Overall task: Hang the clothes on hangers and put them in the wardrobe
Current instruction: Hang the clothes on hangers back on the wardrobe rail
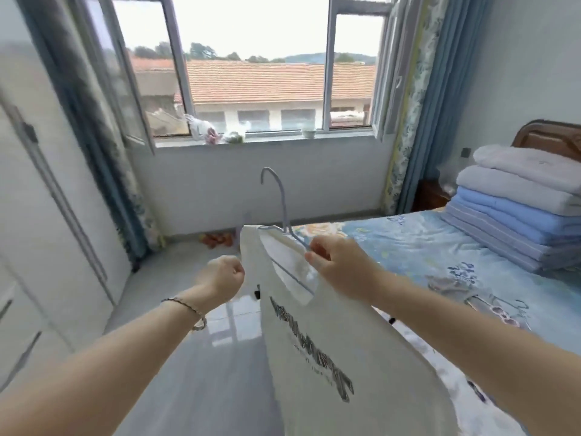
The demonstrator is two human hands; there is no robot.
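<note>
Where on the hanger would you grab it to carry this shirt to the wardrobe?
Likely by the bare stem just below the hook of the hanger, coming from above: it stands upright, clear of the white shirt, while the hanger's arms sit mostly inside the fabric.

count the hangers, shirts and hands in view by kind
hangers: 1, the blue hanger
shirts: 1, the white shirt
hands: 2, the left hand and the right hand
total: 4
</note>
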